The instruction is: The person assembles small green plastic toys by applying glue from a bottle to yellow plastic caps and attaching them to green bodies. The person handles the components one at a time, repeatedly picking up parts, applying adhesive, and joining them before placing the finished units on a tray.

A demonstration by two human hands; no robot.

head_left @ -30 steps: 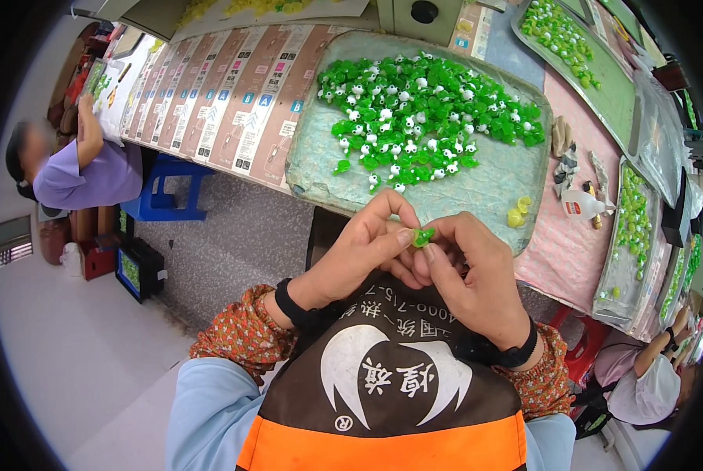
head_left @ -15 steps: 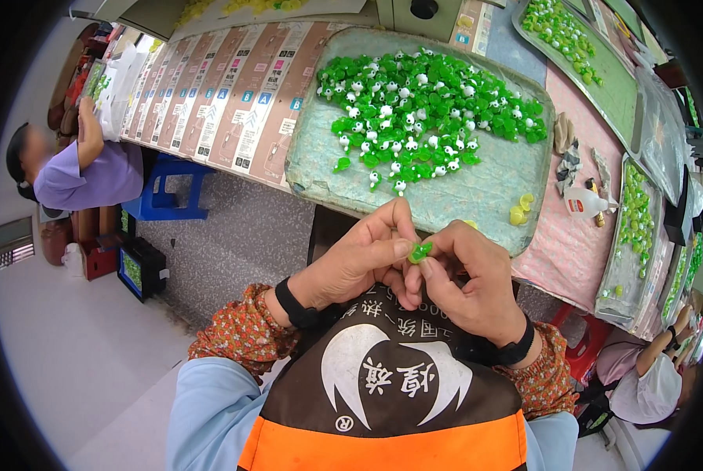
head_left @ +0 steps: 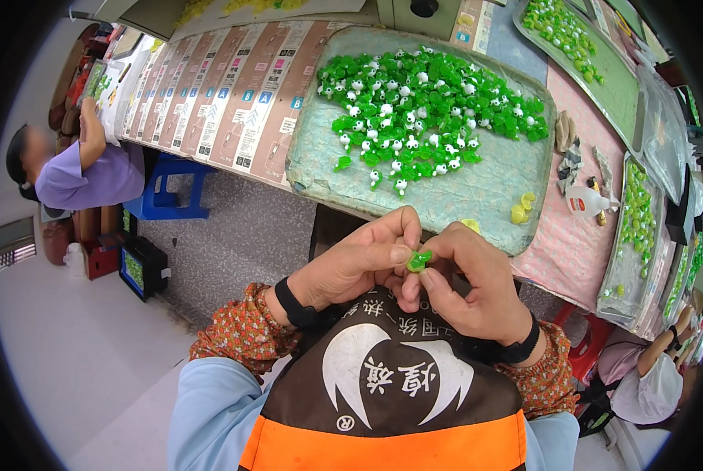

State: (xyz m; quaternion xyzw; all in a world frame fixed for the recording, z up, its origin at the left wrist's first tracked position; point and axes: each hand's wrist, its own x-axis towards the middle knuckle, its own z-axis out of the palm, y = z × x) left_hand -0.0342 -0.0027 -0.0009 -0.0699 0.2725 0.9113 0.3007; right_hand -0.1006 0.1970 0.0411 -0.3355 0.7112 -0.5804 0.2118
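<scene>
Green plastic piece (head_left: 419,261) pinched at the fingertips of both hands, just off the tray's near edge.

Piece: glossy, bright green above, paler yellow-green below; held in front of the apron (head_left: 402,377). Left hand (head_left: 367,263): thumb and forefinger closed at its left side. Right hand (head_left: 471,276): thumb and forefinger gripping its right side, thumb beneath. Beyond: large tray (head_left: 320,177) with pale blue-green lining, bearing a spread heap of green-and-white parts (head_left: 430,102), the white ones rounded with dark dots. Yellow translucent cups (head_left: 519,213) grouped in the tray's near right corner; a single yellow cup (head_left: 470,225) at the near edge, just above the right hand. Right of tray, on pink patterned cloth (head_left: 554,263): white squeeze bottle (head_left: 585,202). Further right: narrower tray (head_left: 617,302) of yellow-green parts. Far left: person in purple (head_left: 92,174) beside a blue plastic stool (head_left: 167,188).
</scene>
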